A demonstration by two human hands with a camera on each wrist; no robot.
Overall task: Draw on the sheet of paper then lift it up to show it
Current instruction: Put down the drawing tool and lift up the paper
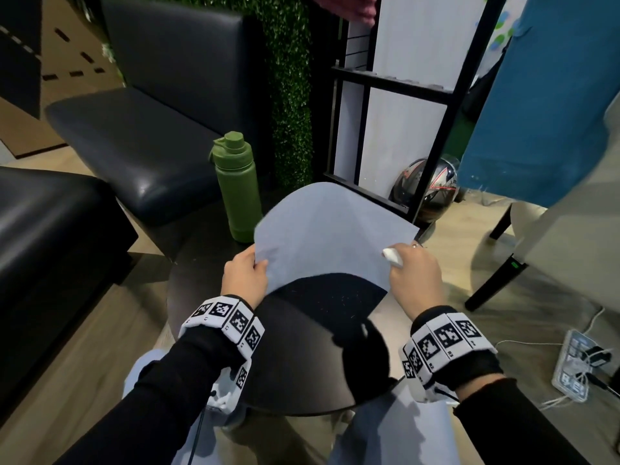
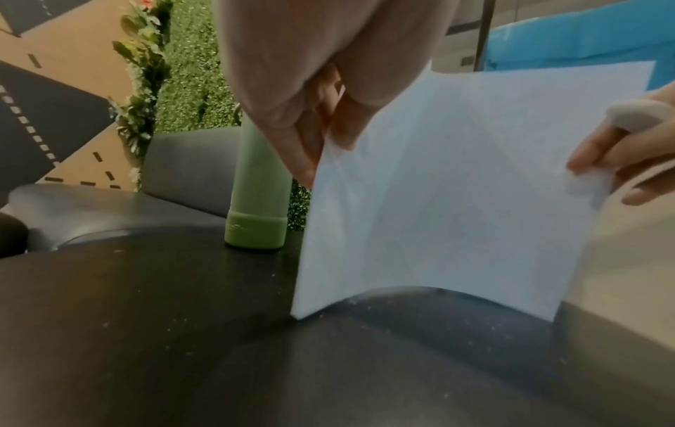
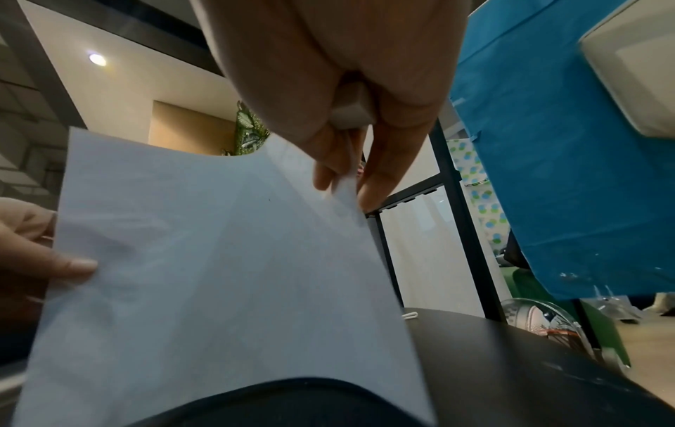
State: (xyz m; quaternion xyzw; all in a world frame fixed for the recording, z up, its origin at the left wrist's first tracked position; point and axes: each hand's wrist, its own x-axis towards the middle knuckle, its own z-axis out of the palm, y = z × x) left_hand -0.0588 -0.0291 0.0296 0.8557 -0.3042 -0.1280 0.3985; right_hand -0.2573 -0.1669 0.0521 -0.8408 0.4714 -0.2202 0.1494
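Note:
A white sheet of paper (image 1: pixel 328 233) is held up above the round black table (image 1: pixel 302 347), bowed, with its blank back toward me. My left hand (image 1: pixel 246 273) pinches its left edge and my right hand (image 1: pixel 414 276) pinches its right edge. The right hand also holds a white pen or marker (image 1: pixel 392 256) against the palm. In the left wrist view the sheet (image 2: pixel 456 187) has its lower edge just above the table. The right wrist view shows the paper (image 3: pixel 219 274) with thumb and fingers (image 3: pixel 328 170) clamped on its edge. The drawn side is hidden from me.
A green water bottle (image 1: pixel 236 186) stands at the table's far left. Dark padded seats (image 1: pixel 144 139) lie left and beyond. A black metal frame (image 1: pixel 396 88) and a helmet (image 1: pixel 427 186) are behind right; a blue cloth (image 1: pixel 523 105) hangs right. A power strip (image 1: pixel 575 367) lies on the floor.

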